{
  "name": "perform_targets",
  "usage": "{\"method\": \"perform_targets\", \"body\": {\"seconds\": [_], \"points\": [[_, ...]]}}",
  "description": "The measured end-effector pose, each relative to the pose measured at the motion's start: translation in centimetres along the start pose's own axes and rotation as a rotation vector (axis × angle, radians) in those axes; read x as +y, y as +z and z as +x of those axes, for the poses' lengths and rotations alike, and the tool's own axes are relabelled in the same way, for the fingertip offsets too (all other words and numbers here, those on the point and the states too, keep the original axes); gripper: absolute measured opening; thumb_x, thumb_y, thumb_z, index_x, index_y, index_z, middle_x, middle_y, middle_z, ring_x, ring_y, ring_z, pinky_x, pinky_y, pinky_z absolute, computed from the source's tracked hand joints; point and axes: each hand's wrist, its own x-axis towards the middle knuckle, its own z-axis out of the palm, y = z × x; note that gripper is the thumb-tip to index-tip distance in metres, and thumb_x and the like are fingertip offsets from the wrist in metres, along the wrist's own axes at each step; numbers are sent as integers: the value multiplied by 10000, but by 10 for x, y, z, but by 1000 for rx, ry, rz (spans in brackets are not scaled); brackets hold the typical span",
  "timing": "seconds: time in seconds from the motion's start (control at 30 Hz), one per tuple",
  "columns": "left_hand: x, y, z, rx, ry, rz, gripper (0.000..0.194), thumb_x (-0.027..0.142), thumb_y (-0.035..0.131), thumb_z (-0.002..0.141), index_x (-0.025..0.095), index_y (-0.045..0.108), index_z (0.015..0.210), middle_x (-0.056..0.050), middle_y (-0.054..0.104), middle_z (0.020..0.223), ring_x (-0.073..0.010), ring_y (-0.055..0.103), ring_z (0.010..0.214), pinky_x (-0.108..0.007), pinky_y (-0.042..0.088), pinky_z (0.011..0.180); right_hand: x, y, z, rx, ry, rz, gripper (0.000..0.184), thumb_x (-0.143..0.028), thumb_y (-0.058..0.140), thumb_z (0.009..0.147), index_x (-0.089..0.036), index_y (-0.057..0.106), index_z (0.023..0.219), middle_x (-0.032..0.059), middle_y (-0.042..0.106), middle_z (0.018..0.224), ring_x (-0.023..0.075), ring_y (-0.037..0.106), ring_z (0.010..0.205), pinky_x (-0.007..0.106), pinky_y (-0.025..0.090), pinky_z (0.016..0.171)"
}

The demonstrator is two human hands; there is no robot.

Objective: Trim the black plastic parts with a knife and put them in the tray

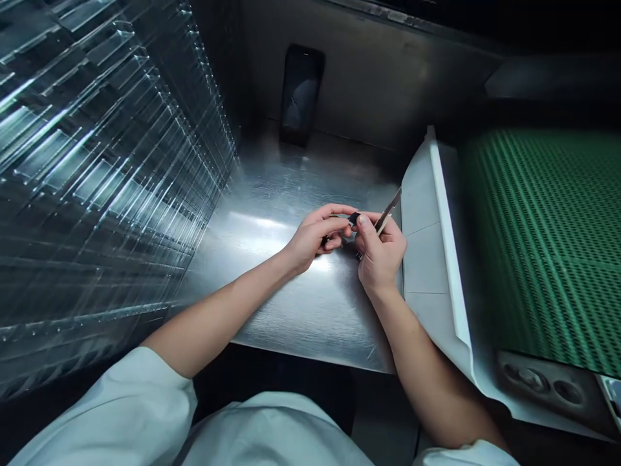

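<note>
part above table looks light, stiff; i'd grip ends, where left hand and right hand, clasping tool, pinch narrowly.

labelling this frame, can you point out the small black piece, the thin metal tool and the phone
Small black piece (354,218): head view, middle of its visible part
Thin metal tool (389,208): head view, on its shaft
Phone (301,97): head view, dark front face

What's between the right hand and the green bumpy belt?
A white sheet, then a dark strip, lies between the right hand and green belt, in the head view.
</note>
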Motion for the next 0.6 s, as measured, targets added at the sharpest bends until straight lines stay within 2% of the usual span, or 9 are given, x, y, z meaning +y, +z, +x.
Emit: {"method": "perform_targets", "body": {"seconds": [0.2, 0.43, 0.6], "points": [[-3, -3, 2, -47, 141, 49, 316, 288, 798, 827, 151, 758, 1109, -15, 643, 764, -33, 348, 497, -209, 216, 451, 1, -2, -3, -24, 18, 13, 336, -499, 804, 875, -182, 699, 913, -34, 533, 664, 92, 358, 515, 237, 269, 481], [2, -8, 5, -92, 121, 137, 345, 435, 792, 875, 151, 772, 1069, 9, 581, 671, -33, 344, 471, -196, 204, 434, -2, 1, -5, -130, 83, 103, 371, -517, 828, 838, -197, 638, 828, -38, 543, 642, 78, 304, 471, 229, 207, 435], [4, -8, 4, -161, 91, 133, 348, 430, 724, 912, 142, 758, 1105, -26, 631, 744, -41, 369, 475, -202, 207, 437, -3, 0, -5, -134, 44, 97, 339, -497, 796, 864, -215, 608, 849, -41, 564, 637, 94, 371, 481, 229, 261, 450]]}}
